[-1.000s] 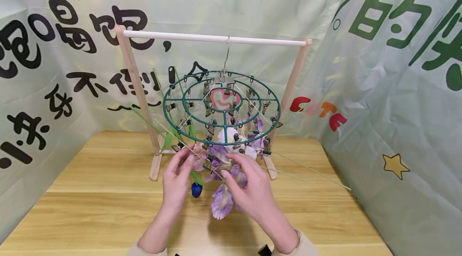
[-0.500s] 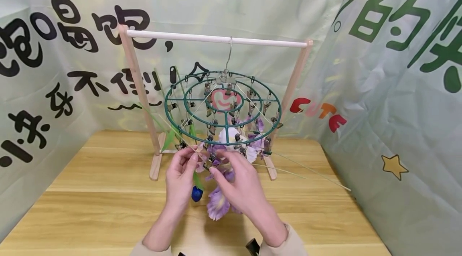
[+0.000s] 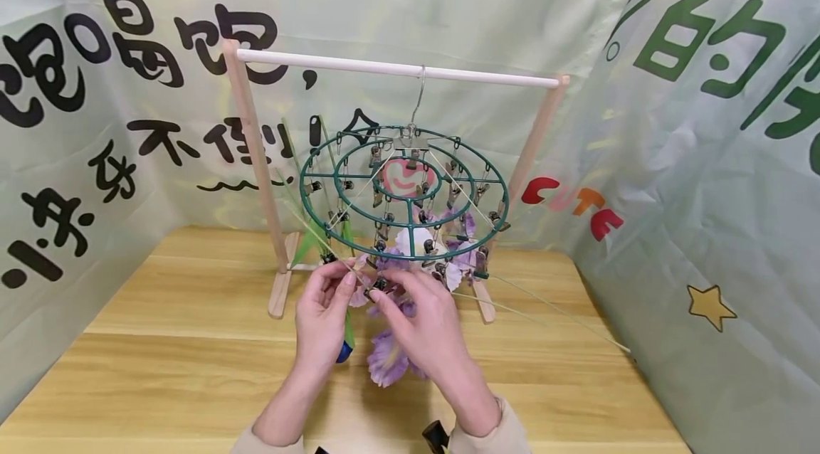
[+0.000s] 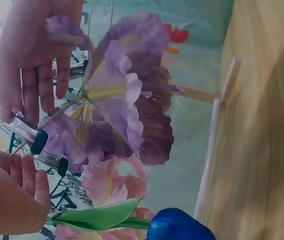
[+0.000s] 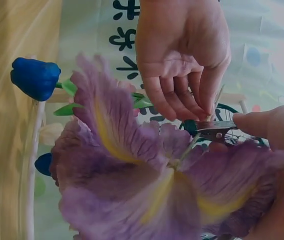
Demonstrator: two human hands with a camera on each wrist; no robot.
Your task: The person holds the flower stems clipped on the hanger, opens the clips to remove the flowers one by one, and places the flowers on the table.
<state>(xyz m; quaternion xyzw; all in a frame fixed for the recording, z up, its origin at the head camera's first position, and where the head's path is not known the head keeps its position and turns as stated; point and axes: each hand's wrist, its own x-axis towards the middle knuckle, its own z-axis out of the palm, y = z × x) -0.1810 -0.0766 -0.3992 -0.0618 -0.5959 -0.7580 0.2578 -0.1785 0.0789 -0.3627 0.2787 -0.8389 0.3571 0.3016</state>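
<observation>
In the head view my left hand (image 3: pixel 320 319) pinches the thin stem of a purple iris (image 3: pixel 387 360) between thumb and fingers, below the green round hanger's front rim. My right hand (image 3: pixel 423 326) pinches a small metal clip (image 5: pixel 217 129) that hangs from the hanger (image 3: pixel 410 255). The right wrist view shows the clip's green-padded end at the stem, just above the bloom. Petals hang below my right hand and cover part of it in that view. A blue tulip (image 5: pixel 35 79) hangs head-down beside the iris, partly behind my left hand in the head view.
A wooden stand (image 3: pixel 256 148) carries the hanger on its white bar (image 3: pixel 397 68). Several other clips dangle from the rings. White and purple blooms (image 3: pixel 413 240) hang behind, with long stems (image 3: pixel 544 304) jutting right. A printed cloth surrounds the wooden table (image 3: pixel 160 340).
My right hand has shifted slightly left, from beside the iris stem to the clip. My left hand stays on the stem. The blue tulip has slipped partly behind my left hand.
</observation>
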